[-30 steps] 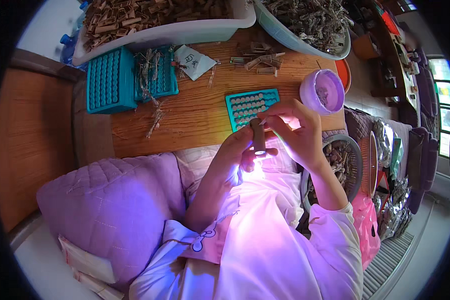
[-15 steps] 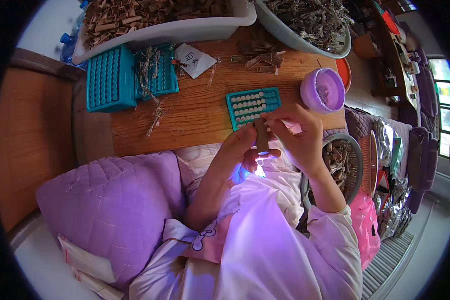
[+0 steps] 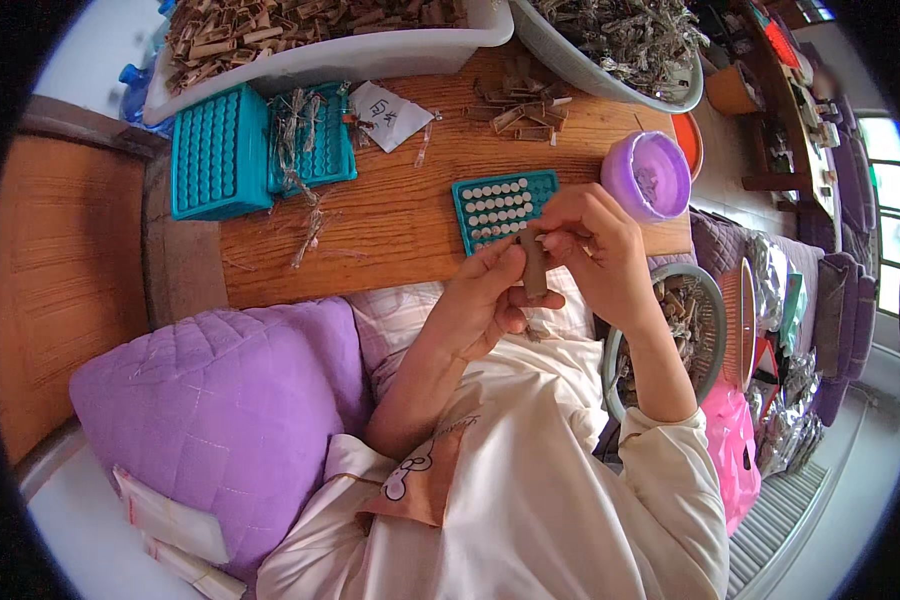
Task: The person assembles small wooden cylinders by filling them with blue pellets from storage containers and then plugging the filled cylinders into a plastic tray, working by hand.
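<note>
Over my lap, the thumb and fingers of my left hand (image 3: pixel 482 292) are closed round a small brown tube (image 3: pixel 536 272), held nearly upright. My right hand (image 3: pixel 602 248) pinches at the tube's upper end; a tiny pale bit shows at its fingertips, too small to name. No light shows at the tube's lower end. Just beyond my hands lies a teal tray (image 3: pixel 461 222) with rows of white round pieces in its holes, partly covered by my right hand. To its right stands a purple bowl (image 3: pixel 622 186) with small bits inside.
On the wooden table (image 3: pixel 390 240) are a teal rack block (image 3: pixel 205 170), a second teal rack (image 3: pixel 332 150) under wire bundles, a white paper packet (image 3: pixel 390 118) and loose brown tubes (image 3: pixel 530 118). Large tubs stand behind. A grey basket (image 3: pixel 712 330) sits at my right.
The purple-blue glow at the tube's lower end and on my shirt has gone out. Both hands have shifted slightly, with the tube still between them.
</note>
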The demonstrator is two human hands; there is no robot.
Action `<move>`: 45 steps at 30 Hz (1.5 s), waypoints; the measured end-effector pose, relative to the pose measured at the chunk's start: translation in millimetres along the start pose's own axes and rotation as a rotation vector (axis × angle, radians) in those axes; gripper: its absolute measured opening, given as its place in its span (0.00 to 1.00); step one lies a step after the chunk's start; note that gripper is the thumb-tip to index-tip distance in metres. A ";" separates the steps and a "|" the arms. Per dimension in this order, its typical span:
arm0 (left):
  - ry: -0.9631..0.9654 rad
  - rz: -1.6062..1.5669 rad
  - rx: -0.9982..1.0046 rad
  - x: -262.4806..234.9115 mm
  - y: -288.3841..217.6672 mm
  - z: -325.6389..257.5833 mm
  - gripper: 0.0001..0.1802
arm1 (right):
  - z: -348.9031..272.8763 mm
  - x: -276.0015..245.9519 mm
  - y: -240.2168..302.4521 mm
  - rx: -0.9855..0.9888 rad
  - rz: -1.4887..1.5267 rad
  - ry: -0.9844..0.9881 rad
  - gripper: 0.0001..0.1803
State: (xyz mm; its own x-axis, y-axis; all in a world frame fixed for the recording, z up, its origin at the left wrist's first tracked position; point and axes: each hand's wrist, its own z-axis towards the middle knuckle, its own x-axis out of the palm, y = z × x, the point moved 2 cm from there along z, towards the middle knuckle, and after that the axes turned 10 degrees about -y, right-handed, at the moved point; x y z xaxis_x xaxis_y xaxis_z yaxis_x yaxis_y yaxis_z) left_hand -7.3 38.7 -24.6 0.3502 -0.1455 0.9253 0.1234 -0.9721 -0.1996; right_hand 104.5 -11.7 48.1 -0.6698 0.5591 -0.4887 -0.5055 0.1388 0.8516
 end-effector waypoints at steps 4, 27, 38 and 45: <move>-0.017 0.071 0.059 -0.6 -3.6 -1.9 0.22 | 2.4 4.4 -0.5 -0.038 -0.085 0.047 0.04; -0.442 0.942 0.838 29.2 -88.4 14.8 0.18 | -69.2 -157.2 -68.4 0.568 -0.033 0.029 0.08; -1.247 2.500 0.573 7.5 -297.1 144.3 0.11 | -85.5 -200.4 -105.9 0.406 -0.704 0.314 0.08; -1.169 2.634 0.266 8.8 -299.9 142.7 0.11 | 23.3 -183.9 -41.7 0.241 -0.502 0.042 0.08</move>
State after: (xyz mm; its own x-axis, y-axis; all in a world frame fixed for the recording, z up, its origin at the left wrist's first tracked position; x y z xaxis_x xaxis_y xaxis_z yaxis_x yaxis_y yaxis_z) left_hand 91.3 355.2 -2.6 -0.0701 0.0411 -0.9967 -0.8351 0.5441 0.0811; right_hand 261.4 -101.3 106.9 -0.4023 0.3439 -0.8485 -0.6329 0.5652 0.5291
